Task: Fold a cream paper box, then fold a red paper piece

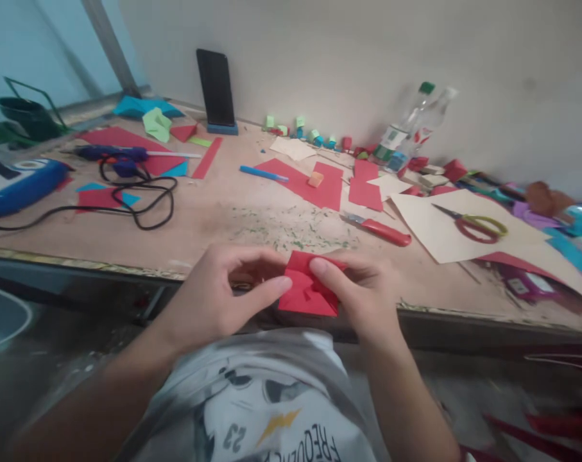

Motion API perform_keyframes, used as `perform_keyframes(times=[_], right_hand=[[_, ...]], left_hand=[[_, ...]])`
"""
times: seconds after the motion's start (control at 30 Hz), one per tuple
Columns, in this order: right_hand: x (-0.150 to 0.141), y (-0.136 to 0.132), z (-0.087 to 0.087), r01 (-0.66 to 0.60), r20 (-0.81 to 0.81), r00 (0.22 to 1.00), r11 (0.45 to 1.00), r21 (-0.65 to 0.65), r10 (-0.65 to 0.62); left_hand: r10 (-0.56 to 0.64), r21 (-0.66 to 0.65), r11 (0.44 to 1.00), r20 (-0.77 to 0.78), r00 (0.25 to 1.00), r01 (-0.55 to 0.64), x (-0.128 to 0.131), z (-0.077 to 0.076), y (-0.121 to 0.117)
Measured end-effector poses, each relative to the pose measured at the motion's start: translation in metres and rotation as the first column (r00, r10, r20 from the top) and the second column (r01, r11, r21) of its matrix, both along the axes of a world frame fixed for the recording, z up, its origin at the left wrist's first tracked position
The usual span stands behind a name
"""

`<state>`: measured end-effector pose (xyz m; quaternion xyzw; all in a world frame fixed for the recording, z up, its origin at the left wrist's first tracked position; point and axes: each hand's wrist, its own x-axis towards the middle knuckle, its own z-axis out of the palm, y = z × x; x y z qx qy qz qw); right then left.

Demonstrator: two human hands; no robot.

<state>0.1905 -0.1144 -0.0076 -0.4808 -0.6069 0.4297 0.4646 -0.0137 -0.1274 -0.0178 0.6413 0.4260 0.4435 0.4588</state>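
Note:
A small folded piece of red paper [303, 296] is held between my two hands at the table's front edge. My left hand [223, 289] pinches its left side, thumb on top and fingers hidden behind. The thumb of my right hand [362, 282] presses on its upper right part, with the other fingers underneath. Creases and a raised fold show near the paper's middle. Just beyond it, green shreds [295, 231] lie scattered on the table, and a red-handled knife [384, 232] rests to the right of them.
Yellow-and-red scissors [478, 228] lie on cream paper [425, 240] at right. A glue gun [112, 154] with a looped black cord is at left. A phone [216, 86] stands at the back, with plastic bottles [394, 138] by the wall. A blue pen [263, 173] lies mid-table.

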Motion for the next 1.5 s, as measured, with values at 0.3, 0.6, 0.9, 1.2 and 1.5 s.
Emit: perform_keyframes(times=[0.3,0.6,0.9,1.2,1.5], right_hand=[[0.001,-0.003,-0.005,0.042,-0.083,0.996,0.999,-0.033,-0.044],[0.004,0.0,-0.004,-0.041,-0.012,0.999,0.999,-0.028,0.041],[0.005,0.002,-0.005,-0.087,0.042,0.995,0.996,0.017,0.086],[0.001,0.006,-0.002,-0.13,-0.151,0.982,0.988,-0.083,0.116],[0.004,0.007,0.001,-0.169,-0.129,0.979,0.981,-0.1,0.156]], left_hand=[[0.049,-0.042,0.998,0.103,0.993,-0.045,-0.001,0.0,0.003],[0.129,-0.001,0.991,0.199,0.972,-0.131,0.001,-0.001,0.001],[0.02,-0.026,1.0,0.114,0.993,-0.017,-0.002,0.003,0.005],[0.09,-0.004,0.996,0.172,0.981,-0.091,0.008,0.0,0.013],[0.029,-0.047,0.999,0.268,0.963,-0.017,0.002,-0.002,0.015]])
